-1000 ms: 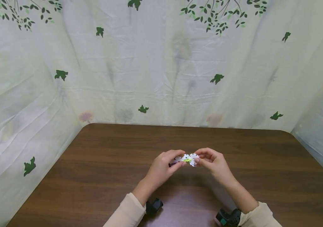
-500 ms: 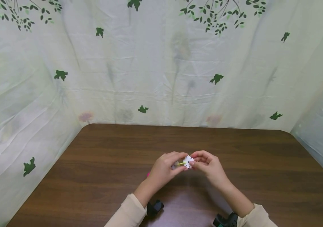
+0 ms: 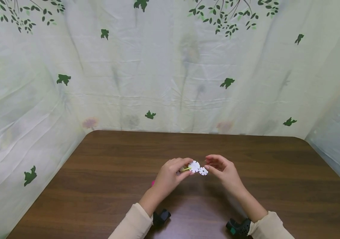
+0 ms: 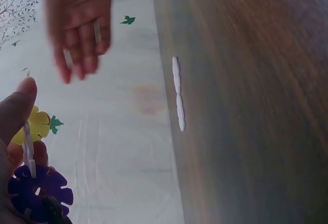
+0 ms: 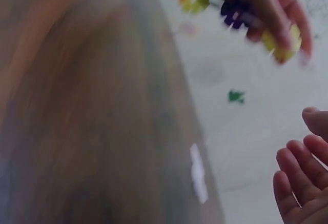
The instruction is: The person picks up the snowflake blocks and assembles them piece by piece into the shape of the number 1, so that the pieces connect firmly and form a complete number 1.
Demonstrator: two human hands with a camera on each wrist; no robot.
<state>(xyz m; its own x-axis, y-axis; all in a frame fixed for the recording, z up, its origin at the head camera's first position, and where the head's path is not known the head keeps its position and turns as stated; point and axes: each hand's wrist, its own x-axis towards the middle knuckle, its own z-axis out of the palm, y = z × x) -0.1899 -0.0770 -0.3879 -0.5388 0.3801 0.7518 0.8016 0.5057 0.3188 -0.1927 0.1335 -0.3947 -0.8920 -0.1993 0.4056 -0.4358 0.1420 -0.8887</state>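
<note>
My left hand (image 3: 168, 174) pinches a chain of flower-shaped interlocking discs. Its white disc (image 3: 194, 166) faces the head camera; a yellow disc (image 4: 37, 125) and a purple disc (image 4: 40, 193) show in the left wrist view. A smaller-looking white disc (image 3: 203, 171) appears between the hands. Both wrist views show this white disc (image 4: 178, 93) edge-on and apart from the fingers, seemingly in mid-air. My right hand (image 3: 225, 171) is just right of it, with fingers relaxed and nothing visible in them. The chain's pink end (image 3: 153, 183) shows beyond the left wrist.
A brown wooden table (image 3: 113, 159) lies below the hands. Behind it and at both sides hangs a pale curtain (image 3: 164, 66) printed with leaves. Black wrist cameras (image 3: 161, 217) sit below the sleeves.
The hands came closer together, then drew apart again. A white disc that was at the right fingertips is now separate from them. The chain has turned in the left hand.
</note>
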